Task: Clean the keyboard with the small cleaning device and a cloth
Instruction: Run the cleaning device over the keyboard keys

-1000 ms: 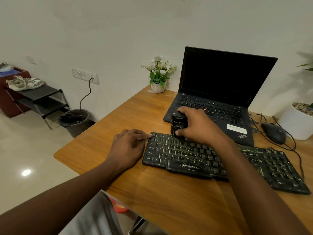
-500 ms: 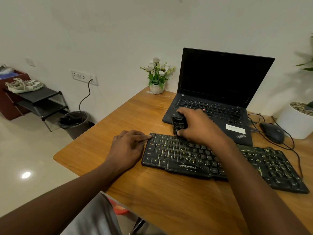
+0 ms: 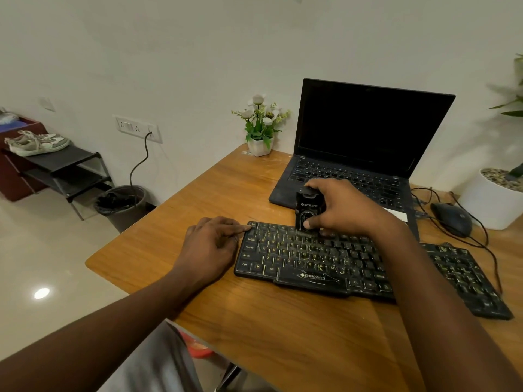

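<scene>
A dusty black keyboard (image 3: 311, 261) lies across the wooden desk (image 3: 254, 321). My right hand (image 3: 342, 206) grips a small black cleaning device (image 3: 307, 212) and holds it upright on the keyboard's top row, left of centre. My left hand (image 3: 210, 247) rests on the desk at the keyboard's left end, its index finger straight and touching the top-left corner, the other fingers loosely curled. No cloth is in view.
An open black laptop (image 3: 365, 142) stands just behind the keyboard. A small flower pot (image 3: 260, 145) sits at the desk's far corner. A black mouse (image 3: 451, 219) with cables and a white planter (image 3: 492, 202) are at the right. A bin (image 3: 121, 206) stands on the floor to the left.
My right hand has turned the device slightly, so its front face shows more. It stays on the top row. My left hand has not moved.
</scene>
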The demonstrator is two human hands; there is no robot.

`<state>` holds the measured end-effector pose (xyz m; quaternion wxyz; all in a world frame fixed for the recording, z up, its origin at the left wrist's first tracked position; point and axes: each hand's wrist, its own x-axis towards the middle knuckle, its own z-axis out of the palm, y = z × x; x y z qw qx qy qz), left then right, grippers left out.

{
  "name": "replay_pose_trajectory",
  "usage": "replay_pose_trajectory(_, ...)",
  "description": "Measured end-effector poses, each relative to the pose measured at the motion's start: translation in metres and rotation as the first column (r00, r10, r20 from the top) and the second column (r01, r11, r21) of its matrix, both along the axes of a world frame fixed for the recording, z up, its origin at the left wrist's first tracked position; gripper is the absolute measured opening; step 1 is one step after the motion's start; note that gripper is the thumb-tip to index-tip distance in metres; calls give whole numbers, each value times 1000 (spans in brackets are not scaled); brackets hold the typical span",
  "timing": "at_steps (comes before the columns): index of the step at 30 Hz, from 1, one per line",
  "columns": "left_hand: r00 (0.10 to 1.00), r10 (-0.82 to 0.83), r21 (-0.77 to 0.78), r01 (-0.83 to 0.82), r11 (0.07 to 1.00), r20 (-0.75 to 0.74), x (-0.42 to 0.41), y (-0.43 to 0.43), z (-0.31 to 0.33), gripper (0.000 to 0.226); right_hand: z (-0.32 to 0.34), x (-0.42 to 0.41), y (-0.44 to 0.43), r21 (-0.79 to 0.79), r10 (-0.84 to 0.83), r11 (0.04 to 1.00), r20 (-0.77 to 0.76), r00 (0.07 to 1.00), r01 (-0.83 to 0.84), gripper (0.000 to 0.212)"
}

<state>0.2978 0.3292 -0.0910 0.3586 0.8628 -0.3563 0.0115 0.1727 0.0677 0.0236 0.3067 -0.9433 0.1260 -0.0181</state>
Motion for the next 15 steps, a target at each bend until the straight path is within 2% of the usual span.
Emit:
replay_pose_trajectory(3,1000,4,-17,-4,1000,-1,-3,0,3,35,1,1,2,-24,29,999,3,1000,-29,49)
replay_pose_trajectory(11,1000,6,-6,-6,1000,-13,-4,0,5,43,10,-14,-4,247,182,959,-152,971,-141,48)
replay_pose_trajectory(15,1000,-1,-5,1,1000,-10,-5,0,5,42,11,-15,-8,199,148,973,-156,976,-116,47)
